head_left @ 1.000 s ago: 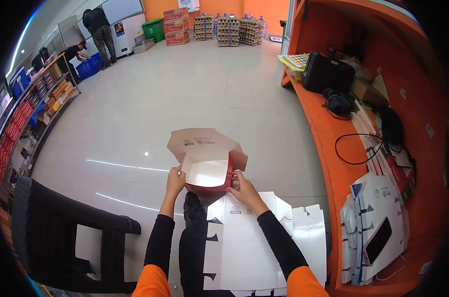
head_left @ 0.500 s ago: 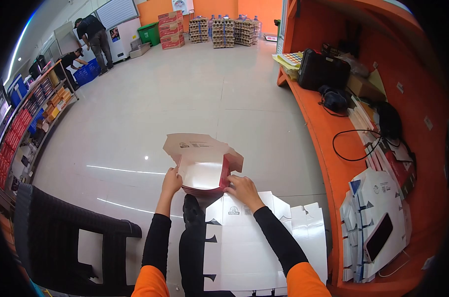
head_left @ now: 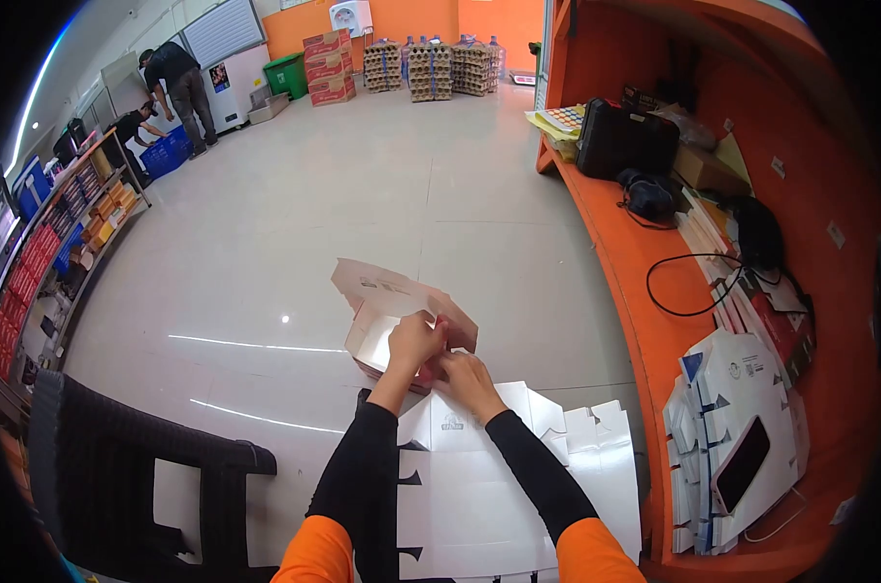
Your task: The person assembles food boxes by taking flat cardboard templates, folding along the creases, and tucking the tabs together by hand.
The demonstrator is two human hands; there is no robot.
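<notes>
A partly folded cardboard box point(head_left: 361, 340), white inside with red on its side, stands ahead of me with its printed lid flap point(head_left: 392, 287) raised. My left hand point(head_left: 414, 342) reaches across the opening and is closed on the box's red right side. Close beside it, my right hand point(head_left: 468, 379) grips the lower outside of that same side, its fingertips partly hidden. Under my forearms lies a stack of flat white box blanks point(head_left: 489, 486) with dark-edged slots.
A black stool point(head_left: 149, 437) stands at left. Along the right runs an orange shelf point(head_left: 610, 282) holding a black case point(head_left: 627, 141), a cable, more blanks point(head_left: 742, 389) and a phone point(head_left: 744, 464). Two people bend over a blue basket point(head_left: 167, 151) at the far left, beyond a stocked rack point(head_left: 47, 253).
My left hand has moved from the box's left side across to its right side, beside my right hand. The box has turned slightly, and its lid flap is now angled.
</notes>
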